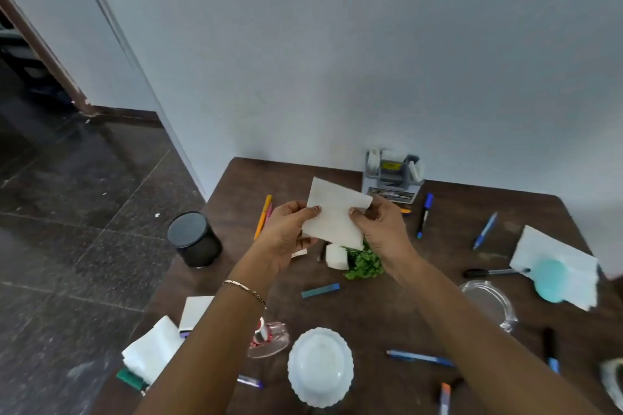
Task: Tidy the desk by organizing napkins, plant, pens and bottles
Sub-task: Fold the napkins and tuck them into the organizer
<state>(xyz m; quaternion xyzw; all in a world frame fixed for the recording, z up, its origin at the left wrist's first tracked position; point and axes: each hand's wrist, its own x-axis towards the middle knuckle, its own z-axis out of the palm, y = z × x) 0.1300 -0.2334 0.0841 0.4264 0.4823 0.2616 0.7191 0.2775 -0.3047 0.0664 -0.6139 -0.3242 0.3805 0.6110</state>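
Napkin (333,212), white and folded, is held up over the desk (387,313) by both hands. Left hand (286,232) pinches its left edge, thumb in front, fingers curled behind. Right hand (384,229) pinches the right edge the same way. Plant (365,263) lies on the desk just below the napkin, partly hidden. Orange pen (263,221) lies left of the hands, blue pen (484,231) well to the right. Grey organizer (392,172) stands against the wall.
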